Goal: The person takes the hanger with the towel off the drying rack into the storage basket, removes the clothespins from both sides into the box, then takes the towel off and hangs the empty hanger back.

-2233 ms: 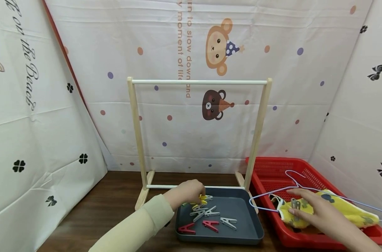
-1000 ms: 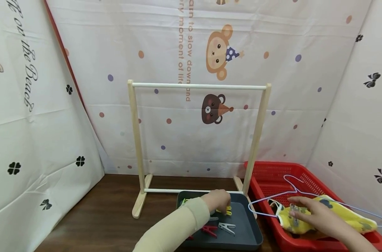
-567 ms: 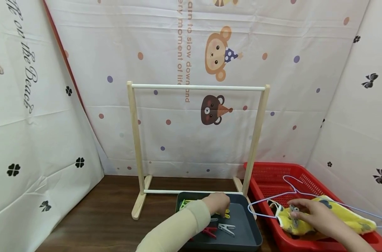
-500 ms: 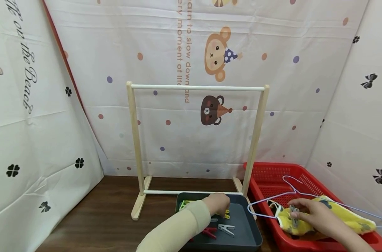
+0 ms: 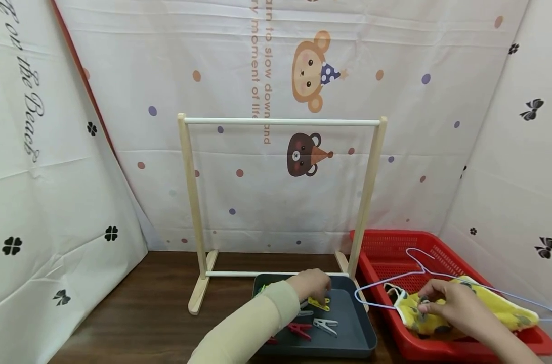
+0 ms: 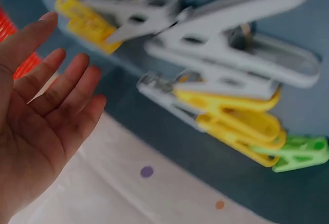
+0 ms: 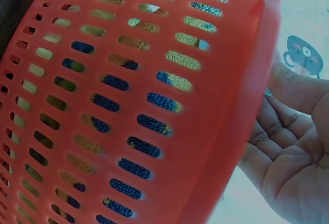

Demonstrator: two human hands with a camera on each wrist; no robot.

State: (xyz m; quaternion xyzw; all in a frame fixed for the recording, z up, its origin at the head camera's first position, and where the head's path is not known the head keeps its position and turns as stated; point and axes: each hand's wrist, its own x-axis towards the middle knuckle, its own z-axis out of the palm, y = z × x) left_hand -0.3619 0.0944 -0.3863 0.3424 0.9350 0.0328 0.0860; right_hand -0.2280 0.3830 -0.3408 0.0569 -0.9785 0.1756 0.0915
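Observation:
My left hand [image 5: 311, 284] hovers over the dark grey tray [image 5: 348, 349], beside a yellow clothespin [image 5: 320, 304]. In the left wrist view its fingers are loosely bent, with nothing between them. White-grey clothespins [image 6: 226, 39], yellow ones [image 6: 236, 121] and a green one [image 6: 298, 152] lie in that tray; red clothespins [image 5: 299, 330] are nearer the front. Over the red basket [image 5: 410, 349], my right hand [image 5: 458, 303] pinches a grey clothespin [image 5: 423, 309] between thumb and index finger. Below it are a yellow patterned cloth [image 5: 508, 309] and a lilac hanger [image 5: 389, 279].
A wooden rack [image 5: 370, 187] with a white top rail [image 5: 280, 122] stands behind the tray. Printed sheets form the back and both sides. Brown tabletop [image 5: 134, 303] shows to the left. The hanger juts past the basket's left rim.
My left hand has carried a yellow clothespin from the tray's left to its middle and let it go. The grey clothespin in my right hand has turned and now points more end-on.

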